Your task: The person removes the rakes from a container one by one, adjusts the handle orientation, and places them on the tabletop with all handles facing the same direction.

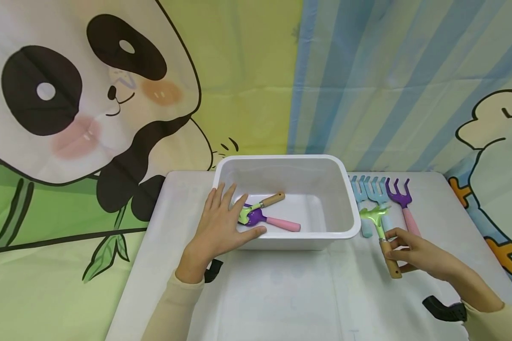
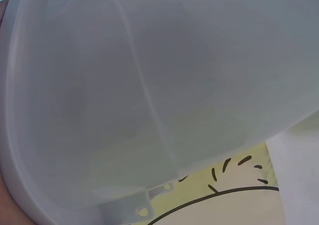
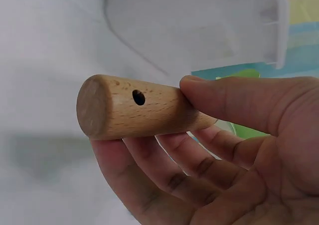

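Note:
My right hand (image 1: 418,253) holds a green hand rake (image 1: 374,215) by its wooden handle, to the right of a white plastic bin (image 1: 281,242). The right wrist view shows thumb and fingers pinching that wooden handle (image 3: 134,108), which has a hole near its end. My left hand (image 1: 219,225) lies over the bin's left front rim with its fingers spread. Inside the bin are a green tool with a wooden handle (image 1: 273,200) and a purple trowel with a pink handle (image 1: 283,223). The left wrist view is mostly the bin's outer wall (image 2: 164,85).
Right of the bin, two light blue hand rakes (image 1: 377,192) lie side by side, partly behind the held rake. Beside them is a purple hand fork (image 1: 403,199) with a pink handle. A printed cloth (image 1: 256,85) hangs behind the white table (image 1: 281,293).

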`<state>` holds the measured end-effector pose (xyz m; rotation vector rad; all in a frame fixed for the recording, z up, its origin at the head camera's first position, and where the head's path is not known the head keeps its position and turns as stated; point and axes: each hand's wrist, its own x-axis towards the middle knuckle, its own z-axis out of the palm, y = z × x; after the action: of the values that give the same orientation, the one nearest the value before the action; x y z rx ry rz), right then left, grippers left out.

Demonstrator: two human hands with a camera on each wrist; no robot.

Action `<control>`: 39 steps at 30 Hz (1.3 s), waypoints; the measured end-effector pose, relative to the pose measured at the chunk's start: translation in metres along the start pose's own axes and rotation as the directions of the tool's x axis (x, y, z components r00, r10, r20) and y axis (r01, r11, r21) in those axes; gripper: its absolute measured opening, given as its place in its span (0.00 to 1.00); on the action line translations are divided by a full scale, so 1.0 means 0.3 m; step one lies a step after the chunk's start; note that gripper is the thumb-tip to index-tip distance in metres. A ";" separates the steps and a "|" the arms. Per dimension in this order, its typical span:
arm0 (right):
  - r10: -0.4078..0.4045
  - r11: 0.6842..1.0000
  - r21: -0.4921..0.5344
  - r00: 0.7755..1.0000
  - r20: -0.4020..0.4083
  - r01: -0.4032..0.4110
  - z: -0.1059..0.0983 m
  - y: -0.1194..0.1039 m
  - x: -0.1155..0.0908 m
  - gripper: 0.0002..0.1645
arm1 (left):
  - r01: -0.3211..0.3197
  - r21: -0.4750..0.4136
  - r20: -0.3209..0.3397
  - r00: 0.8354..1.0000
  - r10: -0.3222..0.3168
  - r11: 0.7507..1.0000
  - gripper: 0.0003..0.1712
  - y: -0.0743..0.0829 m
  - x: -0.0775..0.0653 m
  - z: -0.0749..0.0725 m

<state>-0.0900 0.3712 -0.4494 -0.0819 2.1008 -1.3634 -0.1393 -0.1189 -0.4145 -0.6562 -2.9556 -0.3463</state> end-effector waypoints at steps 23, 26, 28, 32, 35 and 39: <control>0.167 0.972 0.164 0.986 0.020 -0.168 0.104 0.210 0.014 0.29 | -0.001 0.010 0.000 1.000 0.001 1.000 0.61 0.000 -0.002 0.003; 0.167 0.973 0.158 0.986 0.017 -0.168 0.108 0.203 0.014 0.30 | 0.003 0.002 0.000 1.000 -0.003 1.000 0.61 0.001 -0.002 0.001; 0.169 0.973 0.154 0.985 0.016 -0.170 0.109 0.199 0.015 0.30 | 0.006 -0.004 0.001 1.000 -0.006 1.000 0.61 0.001 -0.002 0.001; 0.181 0.973 0.146 0.983 0.011 -0.181 0.111 0.193 0.015 0.32 | 0.007 -0.007 0.002 1.000 -0.007 1.000 0.61 0.002 -0.001 0.000; 0.187 0.972 0.143 0.982 0.006 -0.186 0.113 0.191 0.015 0.33 | 0.009 -0.008 0.008 1.000 -0.009 1.000 0.61 0.002 -0.001 -0.001; 0.196 0.975 0.106 0.980 -0.023 -0.193 0.118 0.181 0.017 0.32 | 0.008 -0.002 0.010 1.000 -0.008 1.000 0.61 0.002 0.000 -0.001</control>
<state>-0.0605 0.3660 -0.5072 0.1860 2.0021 -1.3590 -0.1391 -0.1185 -0.4142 -0.6480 -2.9688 -0.3483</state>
